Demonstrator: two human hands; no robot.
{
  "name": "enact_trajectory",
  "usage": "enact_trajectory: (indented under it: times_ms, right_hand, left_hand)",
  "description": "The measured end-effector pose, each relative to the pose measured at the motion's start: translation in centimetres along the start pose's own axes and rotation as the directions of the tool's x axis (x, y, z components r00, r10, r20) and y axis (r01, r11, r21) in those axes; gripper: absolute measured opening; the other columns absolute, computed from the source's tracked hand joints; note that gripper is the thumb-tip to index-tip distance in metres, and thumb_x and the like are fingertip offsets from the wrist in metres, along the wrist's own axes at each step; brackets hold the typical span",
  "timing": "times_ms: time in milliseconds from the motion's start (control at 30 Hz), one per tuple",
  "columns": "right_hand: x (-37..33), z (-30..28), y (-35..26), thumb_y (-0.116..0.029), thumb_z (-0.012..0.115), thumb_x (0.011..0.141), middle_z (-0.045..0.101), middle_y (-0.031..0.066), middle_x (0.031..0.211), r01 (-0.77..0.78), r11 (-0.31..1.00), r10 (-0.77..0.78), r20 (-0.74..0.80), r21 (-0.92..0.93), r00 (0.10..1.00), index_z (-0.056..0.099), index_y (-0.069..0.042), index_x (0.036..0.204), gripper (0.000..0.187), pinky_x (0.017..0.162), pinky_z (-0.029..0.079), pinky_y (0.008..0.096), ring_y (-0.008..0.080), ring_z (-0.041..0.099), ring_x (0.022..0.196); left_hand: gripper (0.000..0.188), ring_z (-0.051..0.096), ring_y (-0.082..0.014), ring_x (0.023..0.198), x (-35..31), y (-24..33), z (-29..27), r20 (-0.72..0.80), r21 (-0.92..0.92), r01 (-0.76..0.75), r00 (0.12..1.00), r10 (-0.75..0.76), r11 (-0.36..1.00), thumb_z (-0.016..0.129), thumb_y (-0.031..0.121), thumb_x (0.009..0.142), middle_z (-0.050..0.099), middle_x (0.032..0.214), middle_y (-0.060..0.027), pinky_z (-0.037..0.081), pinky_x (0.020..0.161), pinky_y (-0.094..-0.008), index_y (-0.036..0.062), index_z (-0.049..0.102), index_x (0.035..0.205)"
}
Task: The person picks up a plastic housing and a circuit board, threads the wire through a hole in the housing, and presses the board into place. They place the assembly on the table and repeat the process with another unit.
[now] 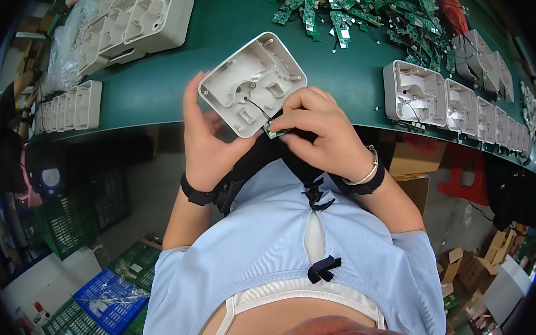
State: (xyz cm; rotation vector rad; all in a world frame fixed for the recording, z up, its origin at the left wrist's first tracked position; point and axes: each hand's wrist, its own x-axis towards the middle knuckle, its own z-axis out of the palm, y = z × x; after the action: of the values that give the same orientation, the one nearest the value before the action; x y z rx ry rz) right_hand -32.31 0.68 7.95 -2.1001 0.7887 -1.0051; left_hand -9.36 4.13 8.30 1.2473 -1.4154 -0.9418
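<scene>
My left hand (204, 134) is closed round the left side of a white plastic housing (229, 87), tilted with its open inside facing up. A thin black cable (258, 109) runs from a round hole in the housing down to a small green circuit board (272, 132) just outside its lower edge. My right hand (318, 127) pinches that board between thumb and fingers; part of the board is hidden by the fingers. Below the housing's near edge, both wrists come close to my body.
A heap of green circuit boards (356, 5) lies across the far side of the green table (153, 94). White housings (414, 97) stand in a row at the right, with others (148, 21) stacked at the far left. Below the table are a blue crate (107, 300) and cardboard boxes (418, 158).
</scene>
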Motion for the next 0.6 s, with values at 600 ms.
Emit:
enact_trajectory:
  times_ms: [600]
  right_hand:
    - [1.2, 0.4, -2.0, -0.009, 0.082, 0.081, 0.073, 0.0025, 0.105, 0.045, 0.924, -0.089, -0.100, -0.379, 0.991, 0.076, -0.009, 0.105, 0.025, 0.086, 0.045, 0.0372, 0.0267, 0.065, 0.098]
  left_hand:
    - [0.122, 0.060, -0.0315, 0.135, 0.3, -1.2, -0.8, 0.121, -0.204, 0.065, 0.992, -0.040, 0.977, 0.090, -0.008, 0.071, 0.037, 0.159, -0.0166, 0.058, 0.107, -0.0451, 0.0090, 0.015, 0.166]
